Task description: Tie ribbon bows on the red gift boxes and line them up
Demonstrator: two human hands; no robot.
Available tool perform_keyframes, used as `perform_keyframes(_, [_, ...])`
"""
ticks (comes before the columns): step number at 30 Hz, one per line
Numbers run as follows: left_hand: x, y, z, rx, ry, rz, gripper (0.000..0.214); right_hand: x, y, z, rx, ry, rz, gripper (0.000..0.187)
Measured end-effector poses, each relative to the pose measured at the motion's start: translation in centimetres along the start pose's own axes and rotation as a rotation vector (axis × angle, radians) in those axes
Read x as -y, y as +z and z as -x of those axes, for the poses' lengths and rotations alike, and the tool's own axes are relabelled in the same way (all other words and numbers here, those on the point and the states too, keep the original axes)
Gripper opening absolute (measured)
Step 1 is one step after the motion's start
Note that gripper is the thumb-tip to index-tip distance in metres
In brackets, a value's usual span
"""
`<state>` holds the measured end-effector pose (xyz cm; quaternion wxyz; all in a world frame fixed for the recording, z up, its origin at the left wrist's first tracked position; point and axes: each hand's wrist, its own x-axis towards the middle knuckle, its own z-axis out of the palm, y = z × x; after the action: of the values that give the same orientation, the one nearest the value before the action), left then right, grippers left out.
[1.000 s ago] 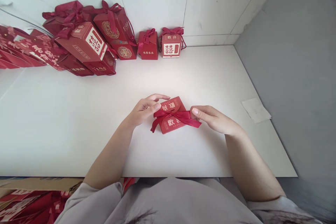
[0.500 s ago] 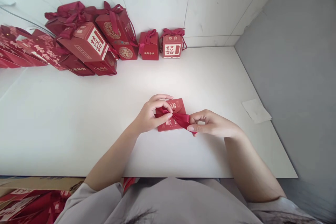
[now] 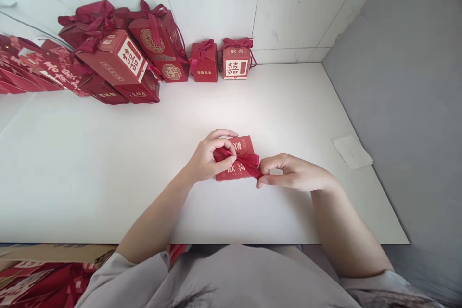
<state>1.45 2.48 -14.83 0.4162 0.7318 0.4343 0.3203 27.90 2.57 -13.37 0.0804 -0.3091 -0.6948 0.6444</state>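
A flat, folded red gift box (image 3: 235, 169) with gold characters lies on the white table (image 3: 108, 173) in front of me. A dark red ribbon (image 3: 249, 160) crosses it. My left hand (image 3: 208, 156) pinches the ribbon's left end over the box. At the box's right edge, my right hand (image 3: 288, 173) pinches the ribbon's other end between thumb and fingers.
Two small assembled red boxes with bows (image 3: 236, 60) stand against the tiled back wall. A heap of larger red gift boxes and bags (image 3: 119, 57) fills the back left. A white paper scrap (image 3: 352, 151) lies near the right edge. More red packaging (image 3: 32, 279) sits below the table's front edge.
The ribbon ends lay spread with my fingers resting beside them; both hands have now closed on the ends and drawn them together. The box turned slightly square to me.
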Motion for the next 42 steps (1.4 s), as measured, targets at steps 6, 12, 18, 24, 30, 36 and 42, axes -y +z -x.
perform_keyframes(6, [0.0, 0.0, 0.0, 0.000, -0.012, 0.001, 0.004, -0.2, -0.2, 0.2, 0.033, -0.001, -0.015, 0.031])
perform_keyframes(12, [-0.1, 0.0, 0.0, -0.002, 0.000, 0.009, 0.006, -0.5, -0.3, 0.1, 0.060, -0.058, -0.034, 0.031])
perform_keyframes(18, [1.3, -1.9, -0.2, -0.016, 0.043, 0.182, 0.022, -0.7, -1.0, 0.2, 0.083, -0.061, -0.015, 0.030])
perform_keyframes(24, [1.6, -3.1, -0.3, -0.010, -0.033, 0.112, 0.026, -0.7, 0.2, -0.8, -0.246, -0.095, -0.159, 0.045])
perform_keyframes(30, [0.8, -3.2, 0.0, -0.008, -0.048, -0.003, 0.028, -1.0, 2.2, -1.7, -0.401, -0.103, -0.265, 0.045])
perform_keyframes(36, [0.8, -3.1, 0.1, -0.014, -0.047, 0.095, 0.032, -0.9, 2.7, -1.8, -0.447, -0.104, -0.288, 0.035])
perform_keyframes(42, [0.4, -3.6, 0.1, 0.040, -0.018, 0.151, 0.015, -0.8, 2.2, -1.7, -0.443, -0.106, -0.355, 0.032])
